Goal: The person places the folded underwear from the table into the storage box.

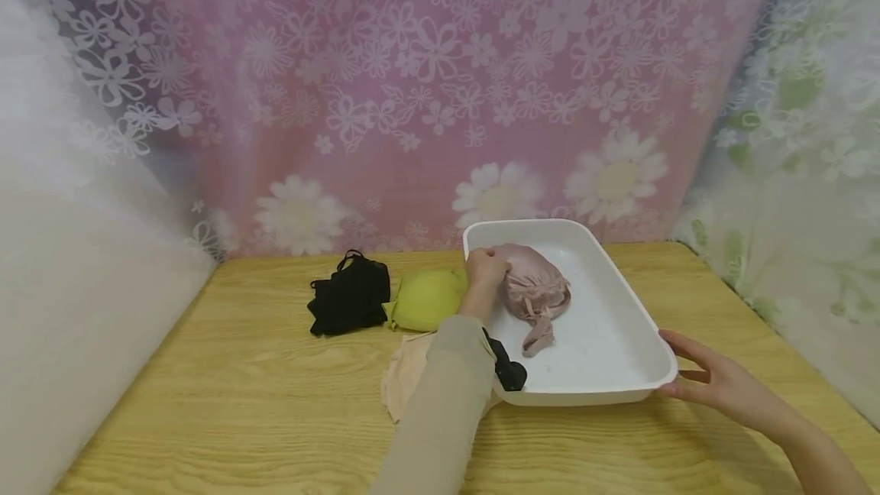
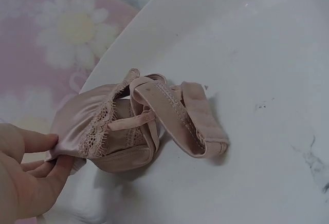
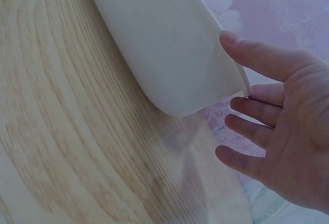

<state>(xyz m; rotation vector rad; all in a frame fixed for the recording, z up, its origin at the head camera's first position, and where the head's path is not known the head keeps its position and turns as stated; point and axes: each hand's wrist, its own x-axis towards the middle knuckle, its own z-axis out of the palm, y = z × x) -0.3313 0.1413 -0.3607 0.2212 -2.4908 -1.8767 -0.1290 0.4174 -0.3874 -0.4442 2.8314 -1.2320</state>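
A dusty-pink satin bra (image 1: 532,277) with lace trim lies folded in the left part of a white tray (image 1: 605,327). My left hand (image 1: 486,270) pinches one end of its cup between thumb and fingers, as the left wrist view shows too, where the bra's strap (image 2: 169,116) loops out across the tray floor. At the tray's near right corner, my right hand (image 1: 722,384) touches the rim with loosely spread fingers. In the right wrist view its thumb (image 3: 234,38) rests at the rim of the tray's outer wall (image 3: 169,54).
Left of the tray, a black strappy garment (image 1: 351,296) and a yellow-green bra (image 1: 428,300) lie on the wooden table (image 1: 241,418). A beige garment (image 1: 404,376) lies nearer, partly under the left forearm. Flowered curtains (image 1: 412,98) enclose the table's back and sides.
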